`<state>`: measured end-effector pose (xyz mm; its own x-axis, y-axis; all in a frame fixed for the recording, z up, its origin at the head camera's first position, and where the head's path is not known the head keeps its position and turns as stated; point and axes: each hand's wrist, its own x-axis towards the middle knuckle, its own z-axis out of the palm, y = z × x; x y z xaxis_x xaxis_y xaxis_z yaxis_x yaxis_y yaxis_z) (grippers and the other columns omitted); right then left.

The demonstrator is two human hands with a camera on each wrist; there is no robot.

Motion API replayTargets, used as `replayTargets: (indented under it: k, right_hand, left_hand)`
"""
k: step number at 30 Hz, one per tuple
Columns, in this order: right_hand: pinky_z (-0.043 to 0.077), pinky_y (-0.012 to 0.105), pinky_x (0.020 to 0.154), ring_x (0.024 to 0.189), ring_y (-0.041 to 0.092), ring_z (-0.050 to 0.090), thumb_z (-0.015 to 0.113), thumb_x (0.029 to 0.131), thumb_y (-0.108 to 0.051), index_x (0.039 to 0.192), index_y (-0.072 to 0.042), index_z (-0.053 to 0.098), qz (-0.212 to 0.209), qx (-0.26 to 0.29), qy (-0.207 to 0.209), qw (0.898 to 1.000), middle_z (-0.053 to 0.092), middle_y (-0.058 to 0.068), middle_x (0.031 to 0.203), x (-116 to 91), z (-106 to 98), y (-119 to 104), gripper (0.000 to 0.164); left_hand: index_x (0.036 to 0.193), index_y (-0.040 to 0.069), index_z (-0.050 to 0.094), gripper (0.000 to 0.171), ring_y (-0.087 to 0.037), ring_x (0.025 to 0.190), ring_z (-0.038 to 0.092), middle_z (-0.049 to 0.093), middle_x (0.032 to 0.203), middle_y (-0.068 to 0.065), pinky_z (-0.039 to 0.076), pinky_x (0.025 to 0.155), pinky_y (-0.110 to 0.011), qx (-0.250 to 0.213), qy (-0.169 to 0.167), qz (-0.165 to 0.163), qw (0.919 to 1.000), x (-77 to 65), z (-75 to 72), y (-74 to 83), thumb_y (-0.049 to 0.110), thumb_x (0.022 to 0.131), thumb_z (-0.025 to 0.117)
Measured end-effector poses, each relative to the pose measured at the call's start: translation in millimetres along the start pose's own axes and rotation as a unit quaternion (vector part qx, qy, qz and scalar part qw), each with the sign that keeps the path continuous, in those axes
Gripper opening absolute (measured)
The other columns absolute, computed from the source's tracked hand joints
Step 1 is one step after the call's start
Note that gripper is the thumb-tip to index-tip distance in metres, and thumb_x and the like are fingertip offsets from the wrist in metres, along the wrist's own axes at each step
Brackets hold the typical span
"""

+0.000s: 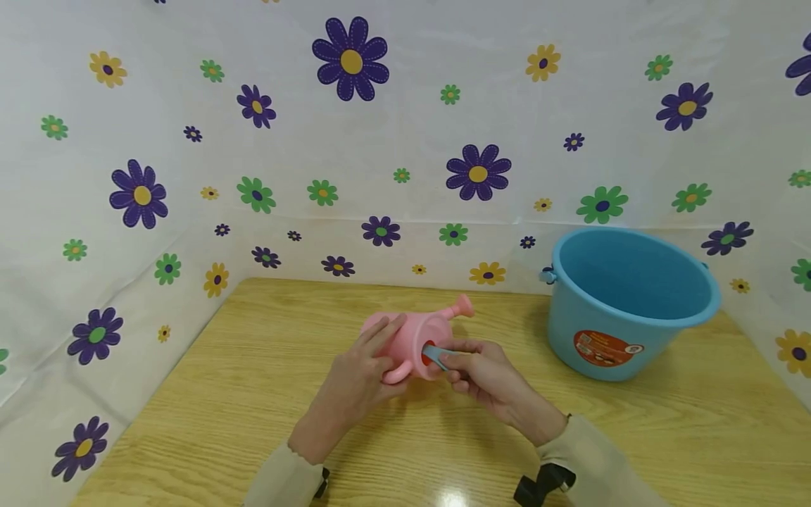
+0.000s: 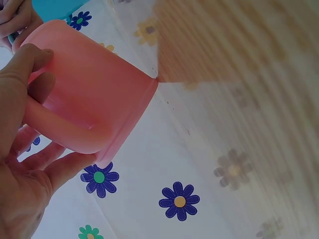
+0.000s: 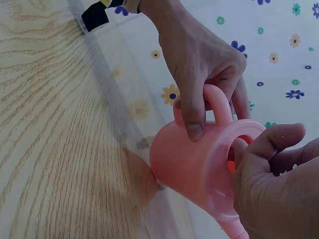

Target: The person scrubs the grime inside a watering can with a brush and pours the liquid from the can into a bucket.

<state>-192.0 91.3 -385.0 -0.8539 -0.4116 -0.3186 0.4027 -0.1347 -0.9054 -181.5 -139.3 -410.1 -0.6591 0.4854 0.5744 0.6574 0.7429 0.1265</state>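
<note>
A pink toy watering can [image 1: 405, 341] is tipped sideways low over the table, its mouth turned toward my right hand [image 1: 488, 373]. My left hand [image 1: 356, 373] grips it around the body and handle, thumb on one side and fingers on the other. Between thumb and fingers, the right hand pinches a blue-grey handle [image 1: 436, 354] that reaches into the can's mouth. Something red [image 3: 231, 166] shows inside the can in the right wrist view; the rest of that tool is hidden. The can's spout [image 1: 464, 305] points to the far right.
A large light-blue bucket [image 1: 567, 320] with a red label [image 1: 607, 348] stands at the right rear of the wooden table [image 1: 253, 394]. White cloth [image 1: 393, 127] printed with flowers rises behind the table and along its sides.
</note>
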Motion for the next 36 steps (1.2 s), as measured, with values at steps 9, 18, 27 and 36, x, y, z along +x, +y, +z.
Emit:
replayTargets:
  k: [9, 18, 27, 36]
  right_hand:
    - [0.038, 0.012, 0.053, 0.06, 0.004, 0.045, 0.057, 0.103, -0.009, 0.136, 0.006, 0.052, -0.001, -0.013, 0.012, 1.0, 0.072, -0.001, 0.081, -5.5, -2.5, -0.3, 0.036]
    - [0.037, 0.011, 0.054, 0.062, 0.003, 0.046, 0.056, 0.102, -0.007, 0.136, 0.006, 0.052, -0.013, -0.026, -0.011, 1.0, 0.067, -0.004, 0.081, -14.0, -12.8, -2.0, 0.036]
    - [0.037, 0.012, 0.051, 0.058, 0.003, 0.048, 0.056, 0.103, -0.006, 0.13, 0.005, 0.055, -0.018, -0.037, -0.024, 0.999, 0.075, 0.002, 0.087, -21.8, -26.0, -6.4, 0.029]
    - [0.041, 0.02, 0.048, 0.054, 0.009, 0.05, 0.057, 0.102, -0.004, 0.119, 0.005, 0.059, -0.104, -0.218, -0.002, 0.97, 0.074, 0.006, 0.085, -23.9, -31.9, -11.7, 0.019]
  left_hand:
    - [0.058, 0.01, 0.062, 0.034, -0.039, 0.133, 0.06, 0.062, 0.145, -0.013, 0.065, 0.079, -0.034, 0.007, 0.0, 0.0, 1.0, 0.0, 0.7, 0.4, 0.018, 0.075, 0.09]
    - [0.058, 0.01, 0.062, 0.034, -0.038, 0.134, 0.059, 0.062, 0.146, -0.012, 0.065, 0.08, -0.036, 0.0, -0.007, -0.018, 0.9998, 0.1, -0.2, -0.8, 0.018, 0.076, 0.09]
    - [0.057, 0.011, 0.061, 0.033, -0.039, 0.134, 0.059, 0.062, 0.144, -0.014, 0.065, 0.079, -0.036, -0.01, 0.007, -0.018, 0.9998, -0.6, -1.7, -3.2, 0.015, 0.076, 0.087]
    - [0.057, 0.011, 0.059, 0.035, -0.038, 0.135, 0.059, 0.061, 0.145, -0.015, 0.065, 0.083, -0.037, -0.011, 0.004, -0.017, 0.9998, -0.2, -2.5, -3.3, 0.015, 0.077, 0.087]
